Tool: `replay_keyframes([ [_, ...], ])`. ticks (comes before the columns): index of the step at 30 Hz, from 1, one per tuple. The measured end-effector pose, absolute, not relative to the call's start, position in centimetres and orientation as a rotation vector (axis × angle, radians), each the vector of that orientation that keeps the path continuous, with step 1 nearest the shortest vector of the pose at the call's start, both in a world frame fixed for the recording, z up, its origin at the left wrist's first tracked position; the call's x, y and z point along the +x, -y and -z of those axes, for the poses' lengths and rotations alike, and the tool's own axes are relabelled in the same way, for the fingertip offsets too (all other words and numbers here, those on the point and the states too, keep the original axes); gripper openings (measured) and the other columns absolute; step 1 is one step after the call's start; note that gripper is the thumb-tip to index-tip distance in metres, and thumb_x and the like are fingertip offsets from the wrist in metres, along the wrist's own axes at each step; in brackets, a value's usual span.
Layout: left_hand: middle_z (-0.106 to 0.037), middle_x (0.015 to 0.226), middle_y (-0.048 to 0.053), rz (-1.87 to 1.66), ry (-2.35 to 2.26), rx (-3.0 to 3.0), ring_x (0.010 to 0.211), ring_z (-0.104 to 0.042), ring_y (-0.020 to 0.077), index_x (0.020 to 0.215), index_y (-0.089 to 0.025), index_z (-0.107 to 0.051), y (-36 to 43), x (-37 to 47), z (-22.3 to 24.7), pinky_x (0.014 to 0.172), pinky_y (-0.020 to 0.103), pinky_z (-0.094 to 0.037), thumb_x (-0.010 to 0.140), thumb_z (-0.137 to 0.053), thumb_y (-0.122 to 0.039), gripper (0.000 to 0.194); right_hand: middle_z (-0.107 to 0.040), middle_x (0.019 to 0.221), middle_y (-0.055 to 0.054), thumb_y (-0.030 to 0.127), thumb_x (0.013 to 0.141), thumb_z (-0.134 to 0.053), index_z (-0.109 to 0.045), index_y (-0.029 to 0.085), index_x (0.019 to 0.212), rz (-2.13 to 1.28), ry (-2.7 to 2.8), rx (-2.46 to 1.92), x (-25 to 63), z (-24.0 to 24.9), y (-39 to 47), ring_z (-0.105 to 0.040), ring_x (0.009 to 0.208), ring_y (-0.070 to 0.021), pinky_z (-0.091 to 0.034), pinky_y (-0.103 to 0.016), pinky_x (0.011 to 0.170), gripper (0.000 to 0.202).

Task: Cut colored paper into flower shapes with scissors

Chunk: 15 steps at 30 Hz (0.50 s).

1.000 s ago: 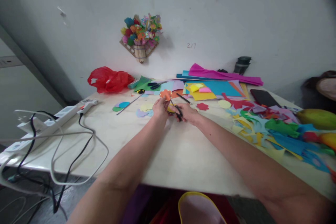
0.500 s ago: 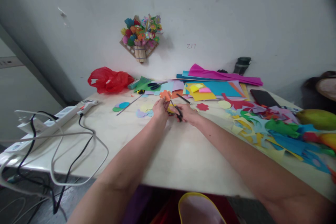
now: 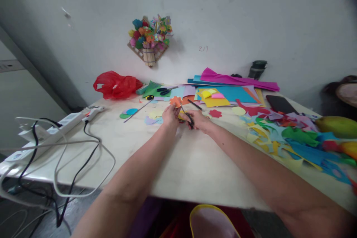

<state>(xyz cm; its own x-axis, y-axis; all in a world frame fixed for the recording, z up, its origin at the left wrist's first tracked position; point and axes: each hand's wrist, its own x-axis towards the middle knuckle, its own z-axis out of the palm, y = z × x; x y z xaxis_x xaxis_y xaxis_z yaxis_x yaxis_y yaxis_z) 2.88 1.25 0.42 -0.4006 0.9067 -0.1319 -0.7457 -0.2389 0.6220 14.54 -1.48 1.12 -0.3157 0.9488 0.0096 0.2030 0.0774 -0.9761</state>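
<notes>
An orange paper flower (image 3: 175, 101) is pinched in the fingers of my left hand (image 3: 170, 114), near the middle of the table. My right hand (image 3: 198, 119) grips black-handled scissors (image 3: 190, 119), whose blades point up and left to the flower's right edge. Something yellow shows between my hands, partly hidden. A red paper flower (image 3: 215, 113) lies to the right of my right hand, and a dark pencil (image 3: 195, 104) rests just beyond. Pale yellow and lilac paper pieces (image 3: 153, 119) lie left of my left hand.
Coloured sheets (image 3: 237, 95) lie at the back, beside a second pair of scissors (image 3: 164, 91). Paper scraps (image 3: 301, 137) and a black phone (image 3: 280, 104) are on the right. A power strip (image 3: 61, 126) with cables is on the left, near a red plastic bag (image 3: 115, 85).
</notes>
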Motion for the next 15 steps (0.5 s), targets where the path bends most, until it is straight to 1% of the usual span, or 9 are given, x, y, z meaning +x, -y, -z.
replay_keyframes([
  [6, -0.066, 0.068, 0.001, -1.852, -0.762, 0.314, 0.065, -0.067, 0.0124, 0.068, -0.018, -0.059, -1.35, 2.93, -0.20, 0.073, 0.024, -0.053, 0.077, -0.071, -0.007, 0.019, -0.056, 0.051, 0.005, 0.045, 0.079, -0.077, -0.057, 0.018, 0.074, -1.323, 1.622, -1.140, 14.46, -1.57, 1.79, -0.051, 0.037, -0.0081, -0.026, -0.016, 0.030, 0.034],
  [11, -0.063, 0.063, -0.001, -1.854, -0.758, 0.319, 0.061, -0.065, 0.0123, 0.069, -0.019, -0.058, -1.26, 2.95, -0.21, 0.071, 0.025, -0.053, 0.077, -0.072, -0.009, 0.019, -0.056, 0.051, 0.004, 0.045, 0.079, -0.077, -0.057, 0.017, 0.074, -1.315, 1.621, -1.156, 14.33, -1.91, 2.14, -0.051, 0.039, -0.0083, -0.026, -0.016, 0.030, 0.035],
  [15, -0.063, 0.062, -0.001, -1.860, -0.743, 0.318, 0.060, -0.065, 0.0116, 0.068, -0.019, -0.056, -1.19, 2.97, -0.41, 0.069, 0.024, -0.052, 0.076, -0.073, -0.010, 0.021, -0.056, 0.051, 0.005, 0.046, 0.080, -0.077, -0.057, 0.017, 0.074, -1.318, 1.626, -1.153, 14.28, -1.92, 2.21, -0.051, 0.038, -0.0080, -0.026, -0.016, 0.030, 0.035],
])
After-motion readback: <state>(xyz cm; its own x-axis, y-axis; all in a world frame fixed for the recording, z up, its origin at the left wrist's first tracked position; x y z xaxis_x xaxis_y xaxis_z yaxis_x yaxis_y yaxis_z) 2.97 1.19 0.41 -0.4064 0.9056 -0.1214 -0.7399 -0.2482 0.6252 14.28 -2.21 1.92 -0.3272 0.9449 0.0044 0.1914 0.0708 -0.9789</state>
